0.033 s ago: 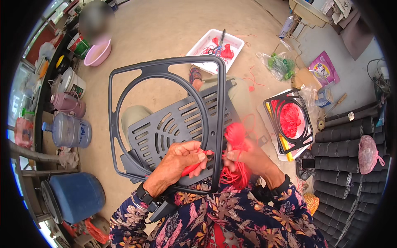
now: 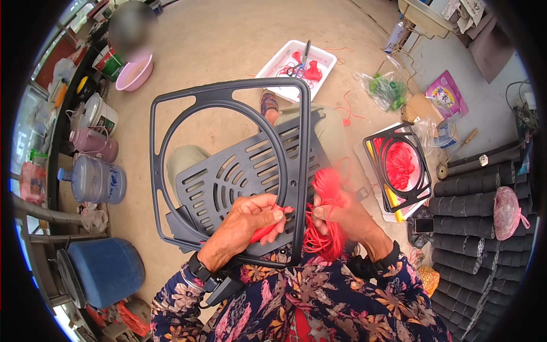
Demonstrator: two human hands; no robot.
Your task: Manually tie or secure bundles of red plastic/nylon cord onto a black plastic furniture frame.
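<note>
A black frame (image 2: 303, 154) with a large inner ring stands tilted over my lap, above a slotted dark grey panel (image 2: 256, 157). My left hand (image 2: 250, 219) is closed at the ring's near right side, pinching red cord (image 2: 262, 232) between thumb and fingers. Just right of the frame's right bar, my right hand (image 2: 342, 216) is wrapped round a bundle of red cord (image 2: 325, 245). Loops of the bundle hang below that hand and a blurred tuft rises above it. Whether one strand joins the two hands is hard to make out.
Ahead on the floor, a white tray (image 2: 327, 60) holds red cord and scissors (image 2: 305, 60). To the right, a smaller black frame (image 2: 424, 154) lies over a box with red cord. Stacked black rolls (image 2: 461, 205) line the right; a blue barrel (image 2: 108, 271) and water jug (image 2: 102, 179) stand left.
My right hand and its red cord bundle have shifted very slightly to the right. My left hand and the black frame look still.
</note>
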